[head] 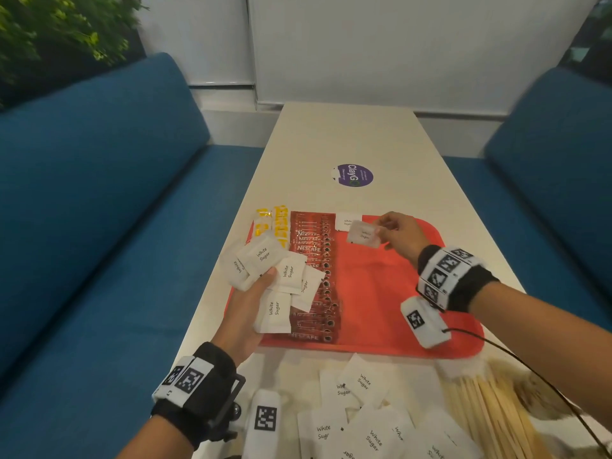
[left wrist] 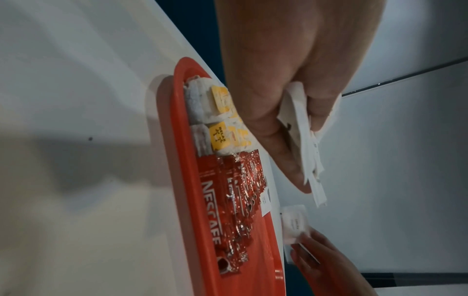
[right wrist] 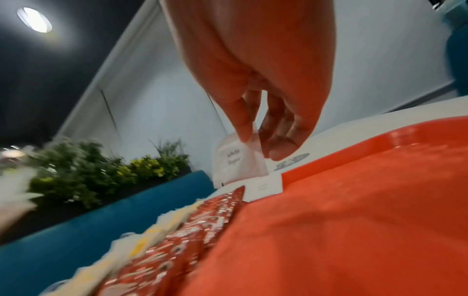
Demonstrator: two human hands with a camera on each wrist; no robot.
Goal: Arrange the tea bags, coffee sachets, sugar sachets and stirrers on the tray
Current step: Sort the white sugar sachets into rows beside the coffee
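A red tray (head: 381,286) lies on the white table. Along its left side stand yellow-tagged tea bags (head: 275,226) and a column of red Nescafe coffee sachets (head: 316,276). One white sugar sachet (head: 347,221) lies at the tray's far edge. My right hand (head: 394,235) pinches another sugar sachet (head: 364,234) just above the tray, beside that one. My left hand (head: 251,299) grips a fan of several sugar sachets (head: 278,276) over the tray's left part. In the left wrist view the fan (left wrist: 306,144) shows edge-on. The pinched sachet (right wrist: 235,160) hangs from my right fingertips (right wrist: 243,128).
Loose sugar sachets (head: 361,422) and a bundle of wooden stirrers (head: 486,415) lie on the table in front of the tray. A purple round sticker (head: 351,175) sits further up the table. Blue sofas (head: 99,226) flank both sides. A cable (head: 530,366) trails from my right wrist.
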